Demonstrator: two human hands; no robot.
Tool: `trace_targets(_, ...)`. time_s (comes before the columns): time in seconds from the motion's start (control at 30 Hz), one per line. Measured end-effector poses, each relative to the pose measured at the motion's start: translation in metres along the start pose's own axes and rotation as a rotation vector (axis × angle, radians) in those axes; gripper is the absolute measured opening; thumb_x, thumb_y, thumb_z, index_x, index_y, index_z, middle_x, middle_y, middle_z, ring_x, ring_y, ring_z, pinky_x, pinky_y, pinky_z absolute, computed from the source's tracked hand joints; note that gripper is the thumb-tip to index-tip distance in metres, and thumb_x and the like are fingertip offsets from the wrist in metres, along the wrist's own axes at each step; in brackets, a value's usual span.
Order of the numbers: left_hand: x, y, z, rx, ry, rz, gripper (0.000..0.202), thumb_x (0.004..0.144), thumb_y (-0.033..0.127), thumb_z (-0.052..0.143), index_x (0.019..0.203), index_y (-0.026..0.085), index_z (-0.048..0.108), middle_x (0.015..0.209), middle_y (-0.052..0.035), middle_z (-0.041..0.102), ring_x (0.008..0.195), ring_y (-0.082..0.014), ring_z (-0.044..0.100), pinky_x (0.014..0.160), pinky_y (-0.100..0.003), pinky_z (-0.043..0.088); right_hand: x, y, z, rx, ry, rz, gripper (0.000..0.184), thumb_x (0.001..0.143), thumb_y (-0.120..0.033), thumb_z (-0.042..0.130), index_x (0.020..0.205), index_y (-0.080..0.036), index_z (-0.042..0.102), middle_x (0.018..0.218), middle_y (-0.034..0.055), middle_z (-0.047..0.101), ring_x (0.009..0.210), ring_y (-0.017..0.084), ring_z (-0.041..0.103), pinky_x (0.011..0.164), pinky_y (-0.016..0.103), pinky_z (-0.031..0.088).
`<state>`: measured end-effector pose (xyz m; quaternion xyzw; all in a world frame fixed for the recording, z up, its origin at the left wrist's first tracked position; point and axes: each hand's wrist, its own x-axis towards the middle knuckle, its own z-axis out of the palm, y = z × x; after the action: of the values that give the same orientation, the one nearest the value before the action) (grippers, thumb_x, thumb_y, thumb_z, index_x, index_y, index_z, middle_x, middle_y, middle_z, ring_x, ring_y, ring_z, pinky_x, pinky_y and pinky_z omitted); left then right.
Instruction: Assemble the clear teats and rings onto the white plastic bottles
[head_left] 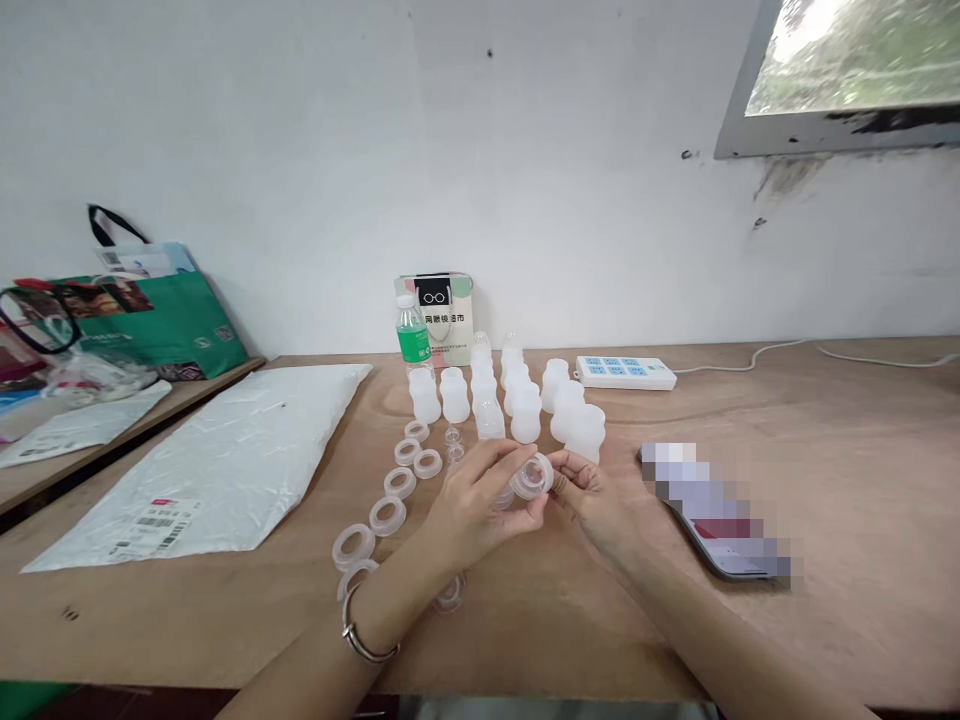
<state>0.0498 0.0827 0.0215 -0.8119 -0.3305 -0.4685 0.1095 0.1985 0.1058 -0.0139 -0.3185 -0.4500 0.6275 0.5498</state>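
My left hand (484, 490) holds a translucent bottle collar ring (534, 476) between thumb and fingers, its opening turned toward me. A clear piece, seemingly a nipple, shows inside it. From the other side my right hand (589, 492) pinches the ring's edge with thumb and forefinger. Left of my hands, several more collar rings (400, 484) lie in a rough line, and another ring (450, 595) is partly hidden under my left forearm. Small clear nipples (453, 436) stand beside them. Beyond my hands are rows of white baby bottles (526, 412), a few with clear tops.
A white plastic mailer (225, 465) lies at left, with a green bag (161, 325) beyond. A water bottle (412, 335) and paper bag (454, 320) stand by the wall. A power strip (625, 373) lies behind right; a phone (712, 515) lies near my right arm.
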Motion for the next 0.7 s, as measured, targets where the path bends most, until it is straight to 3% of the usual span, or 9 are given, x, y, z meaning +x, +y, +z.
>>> trace_targets(0.37,-0.0025,0.007,0.0036,0.167,0.03,0.024,0.031,0.072,0.011,0.059,0.102,0.017,0.056,0.087,-0.0068,0.064,0.078,-0.0167,0.063,0.068,-0.028,0.055,-0.0026,-0.007,0.004,-0.097,0.032,0.02,0.035,0.056,-0.048,0.078,0.065,-0.019,0.061,0.062,-0.0014,0.062,0.06,0.012,0.055,0.062,0.026,0.047)
trace_targets(0.7,0.0012,0.0047,-0.0033,-0.108,-0.067,-0.011,0.036,0.071,0.015,0.061,0.106,0.019,0.056,0.089,-0.0049,0.06,0.078,-0.0147,0.06,0.067,-0.027,0.054,-0.0025,-0.004,-0.0035,0.028,-0.07,0.096,0.029,0.057,-0.038,0.082,0.067,-0.018,0.063,0.064,-0.0026,0.063,0.059,0.009,0.053,0.06,0.022,0.044)
